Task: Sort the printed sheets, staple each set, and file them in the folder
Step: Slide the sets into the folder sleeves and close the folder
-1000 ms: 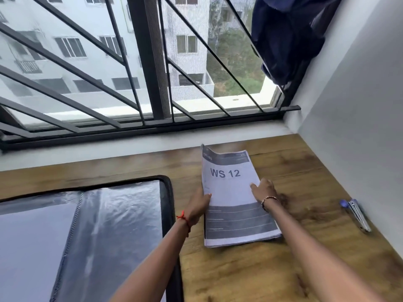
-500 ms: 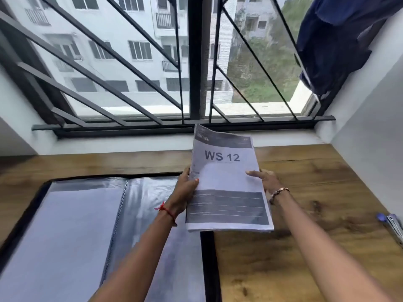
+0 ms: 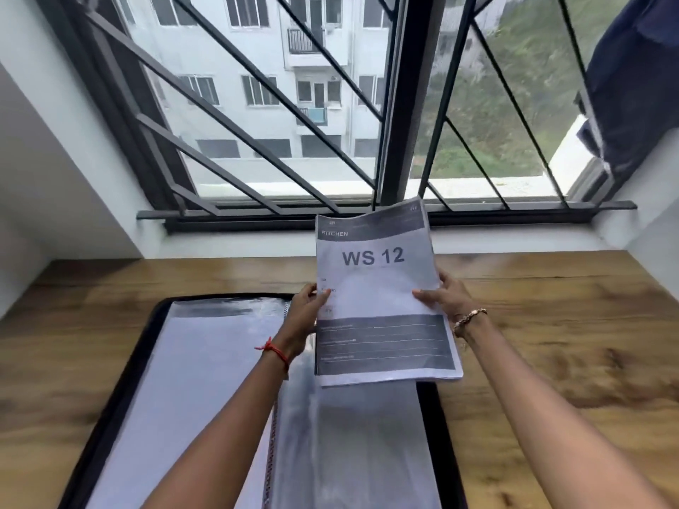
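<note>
A thick stack of printed sheets (image 3: 378,288), its top page reading "KITCHEN" and "WS 12", is held up off the desk, tilted toward me. My left hand (image 3: 306,312) grips its left edge with the thumb on the front. My right hand (image 3: 442,297) grips the right edge, thumb across the page. Below the stack lies the open black folder (image 3: 121,380) with clear plastic sleeves (image 3: 352,442), its right half under the sheets' lower edge. The stapler is out of view.
The wooden desk (image 3: 551,343) runs under a barred window (image 3: 294,141). White walls close in at left and right. A dark blue cloth (image 3: 635,79) hangs at the upper right.
Both hands lifted the stack off the desk and carried it left, over the folder's right half. My view swung left, and the stapler left the frame.
</note>
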